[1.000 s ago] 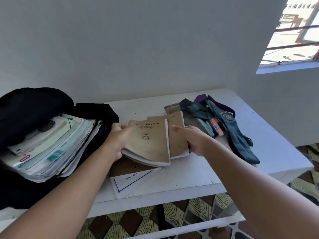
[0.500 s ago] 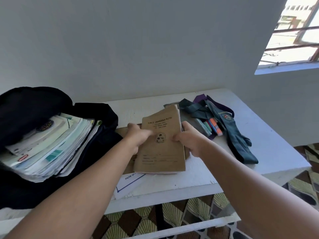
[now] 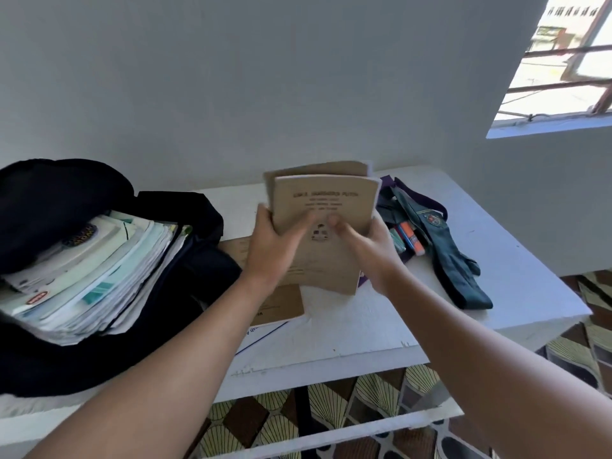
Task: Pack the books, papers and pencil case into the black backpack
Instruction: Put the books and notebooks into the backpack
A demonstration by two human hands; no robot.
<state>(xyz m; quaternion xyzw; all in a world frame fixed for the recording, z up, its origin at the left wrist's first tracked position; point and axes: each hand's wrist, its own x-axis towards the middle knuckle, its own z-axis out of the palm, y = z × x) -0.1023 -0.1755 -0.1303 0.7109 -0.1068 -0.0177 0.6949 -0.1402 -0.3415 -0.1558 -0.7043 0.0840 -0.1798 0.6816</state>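
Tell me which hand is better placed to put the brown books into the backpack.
Probably the left hand. Both hands grip the upright brown books, but the open black backpack lies on the left, beside that hand; the right hand would have to cross over.

A single head-worn wide-angle view looks forward and down from above the near edge of the white counter (image 3: 364, 332), facing a plain wall behind it. It sits close, with both forearms reaching in from the bottom. Left of the counter's middle lies the black backpack (image 3: 59, 200); a window (image 3: 563, 61) shows above the counter's right end.
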